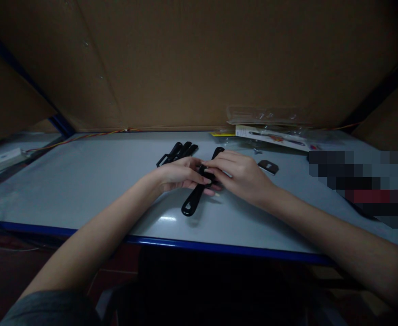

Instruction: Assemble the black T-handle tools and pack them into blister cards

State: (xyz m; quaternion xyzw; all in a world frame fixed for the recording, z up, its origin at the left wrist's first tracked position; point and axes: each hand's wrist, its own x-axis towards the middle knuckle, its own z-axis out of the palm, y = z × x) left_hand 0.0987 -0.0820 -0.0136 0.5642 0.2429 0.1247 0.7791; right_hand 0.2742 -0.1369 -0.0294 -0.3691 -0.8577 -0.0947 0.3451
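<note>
The black plastic handle (194,198) lies near the middle of the tabletop (93,190), angled with its looped end toward the front edge and its far end toward the rear edge. The left hand (181,174) and right hand (241,176) meet over its midsection. Both hands are curled rather than spread, and the fingertips of each pinch the handle from opposite sides. The fingers hide the central part, so any joint or fitting there cannot be confirmed. This two-sided grip appears to keep the handle from turning, while the tabletop seems to support its looped end. A stack of similar black handles (177,154) lies just behind the left hand, grouped side by side for access. A small dark plate (268,167) rests just beyond the right hand. Toward the rear edge, a printed packaging card (270,138) lies below a clear plastic bag (263,115), which rests against the cardboard wall (199,63). A blurred patch (358,188) near the right edge conceals whatever lies there.
</note>
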